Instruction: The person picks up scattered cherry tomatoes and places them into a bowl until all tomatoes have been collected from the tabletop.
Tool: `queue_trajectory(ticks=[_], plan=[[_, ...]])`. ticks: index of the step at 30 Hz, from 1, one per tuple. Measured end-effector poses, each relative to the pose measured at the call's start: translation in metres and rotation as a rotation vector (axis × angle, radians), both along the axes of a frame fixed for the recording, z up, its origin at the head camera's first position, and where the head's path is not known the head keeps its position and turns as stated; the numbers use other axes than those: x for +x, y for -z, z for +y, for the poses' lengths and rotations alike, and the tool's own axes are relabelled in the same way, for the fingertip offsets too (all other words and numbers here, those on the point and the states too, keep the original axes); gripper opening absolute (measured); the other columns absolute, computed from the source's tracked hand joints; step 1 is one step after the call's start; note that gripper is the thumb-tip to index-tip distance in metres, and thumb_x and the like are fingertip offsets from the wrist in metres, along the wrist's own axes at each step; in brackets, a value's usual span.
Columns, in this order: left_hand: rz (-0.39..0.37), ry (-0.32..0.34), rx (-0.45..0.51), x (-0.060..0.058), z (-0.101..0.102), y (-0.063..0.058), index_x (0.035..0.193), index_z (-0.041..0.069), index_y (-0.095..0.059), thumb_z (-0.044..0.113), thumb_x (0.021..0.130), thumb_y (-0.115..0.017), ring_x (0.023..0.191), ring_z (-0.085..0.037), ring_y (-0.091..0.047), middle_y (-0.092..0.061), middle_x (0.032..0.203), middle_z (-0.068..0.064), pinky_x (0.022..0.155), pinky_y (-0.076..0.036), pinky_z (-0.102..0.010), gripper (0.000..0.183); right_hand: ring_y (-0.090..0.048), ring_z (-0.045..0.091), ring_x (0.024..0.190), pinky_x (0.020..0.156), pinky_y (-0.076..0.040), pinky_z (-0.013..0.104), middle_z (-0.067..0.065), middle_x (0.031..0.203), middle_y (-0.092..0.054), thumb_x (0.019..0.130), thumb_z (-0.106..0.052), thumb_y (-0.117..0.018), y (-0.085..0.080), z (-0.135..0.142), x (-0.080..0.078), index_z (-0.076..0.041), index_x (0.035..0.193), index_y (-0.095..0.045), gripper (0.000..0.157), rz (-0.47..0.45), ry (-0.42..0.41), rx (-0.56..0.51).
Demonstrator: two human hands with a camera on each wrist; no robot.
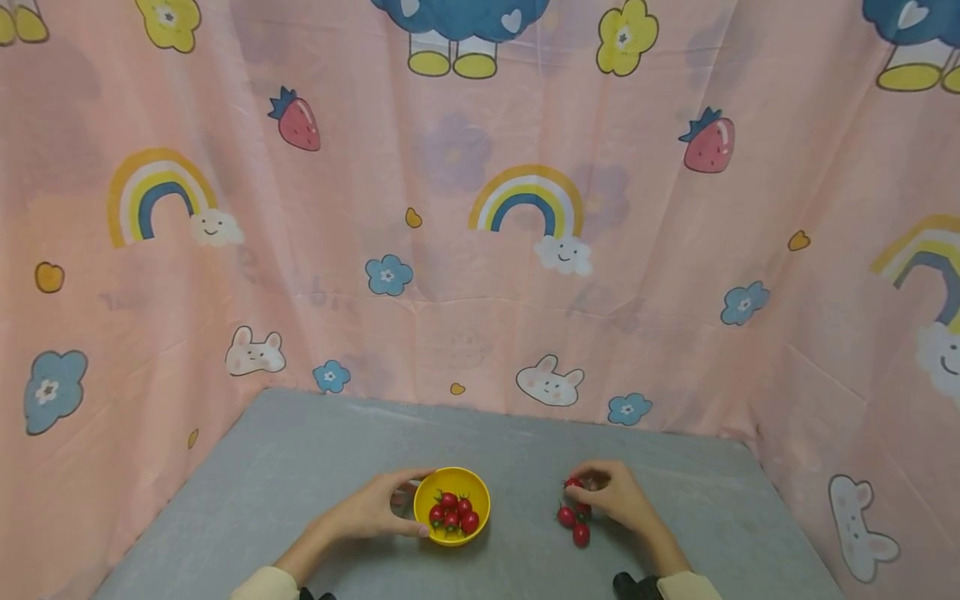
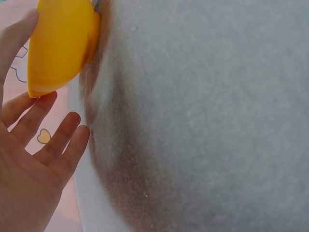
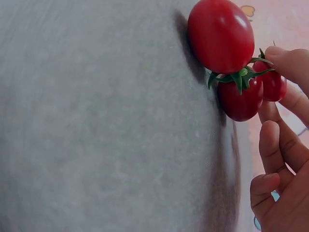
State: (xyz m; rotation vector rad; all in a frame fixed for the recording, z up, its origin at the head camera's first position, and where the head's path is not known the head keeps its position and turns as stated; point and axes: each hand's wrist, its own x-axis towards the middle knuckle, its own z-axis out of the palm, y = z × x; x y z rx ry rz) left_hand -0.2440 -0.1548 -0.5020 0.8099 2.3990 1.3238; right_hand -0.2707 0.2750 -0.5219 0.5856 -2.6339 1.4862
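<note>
A yellow bowl with several red cherry tomatoes in it stands on the grey table. My left hand holds the bowl's left side, thumb near and fingers at the far side; the left wrist view has the thumb and two fingertips against the yellow bowl. To the right of the bowl, my right hand pinches a cherry tomato between thumb and fingers, partly hidden. Loose cherry tomatoes lie close beside that hand; two with green stems, one large in front, show in the right wrist view.
The grey tabletop reaches back to a pink curtain printed with rainbows, flowers and rabbits, which also hangs along both sides. Dark straps show at both wrists, near the pale sleeves.
</note>
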Motion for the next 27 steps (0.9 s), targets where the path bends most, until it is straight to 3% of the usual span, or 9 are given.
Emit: queue_trajectory(ticks=[11, 19, 27], plan=[[0.000, 0.013, 0.008, 0.001, 0.001, -0.003, 0.151, 0.010, -0.048, 0.028, 0.087, -0.083, 0.121, -0.026, -0.057, -0.050, 0.148, -0.010, 0.100, -0.050, -0.044, 0.075, -0.059, 0.020, 0.078, 0.063, -0.050, 0.028, -0.001, 0.090, -0.070, 0.087, -0.027, -0.083, -0.006, -0.005, -0.001, -0.011, 0.100, -0.077, 0.022, -0.053, 0.047, 0.018], [-0.007, -0.001, -0.009, 0.000, 0.000, -0.002, 0.151, 0.012, -0.048, 0.030, 0.087, -0.083, 0.121, -0.025, -0.057, -0.051, 0.148, -0.006, 0.100, -0.050, -0.042, 0.075, -0.059, 0.019, 0.081, 0.067, -0.050, 0.029, -0.002, 0.091, -0.070, 0.088, -0.027, -0.082, -0.015, -0.018, -0.004, -0.013, 0.099, -0.077, 0.019, -0.003, 0.015, 0.012], [-0.006, 0.001, -0.006, 0.001, 0.001, -0.004, 0.151, 0.012, -0.048, 0.029, 0.087, -0.084, 0.122, -0.028, -0.056, -0.051, 0.148, -0.008, 0.100, -0.050, -0.046, 0.075, -0.059, 0.019, 0.080, 0.072, -0.052, 0.030, -0.004, 0.091, -0.072, 0.088, -0.027, -0.083, -0.019, -0.033, -0.009, -0.014, 0.098, -0.078, 0.017, 0.021, -0.012, -0.011]])
